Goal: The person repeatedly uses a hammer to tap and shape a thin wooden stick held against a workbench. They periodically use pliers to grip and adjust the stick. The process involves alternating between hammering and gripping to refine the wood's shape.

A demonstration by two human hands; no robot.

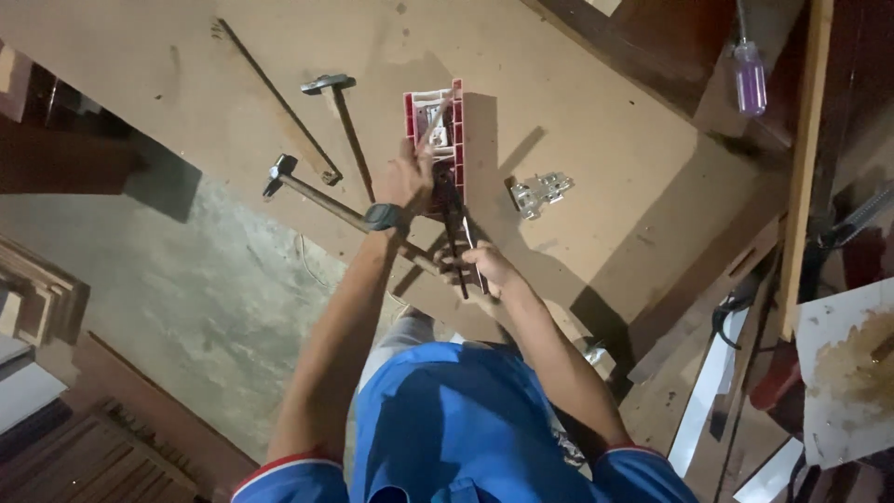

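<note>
Centre of frame: the left hand (407, 179) steadies a red-and-white plastic jig (436, 140) on the brown board (596, 121) while the right hand (484, 268) grasps dark metal rods (456, 244) at its near end, judged mid-fitting, with careful alignment needed next; two hammers (321, 191) lie left

The person wears a bright blue short-sleeved shirt (466, 419) whose sleeve cuffs are edged with a thin red and white band (284, 463), seen on both arms. A dark wristwatch (383, 218) with a rounded square face is strapped around the left wrist; both forearms are bare below the sleeves
</note>
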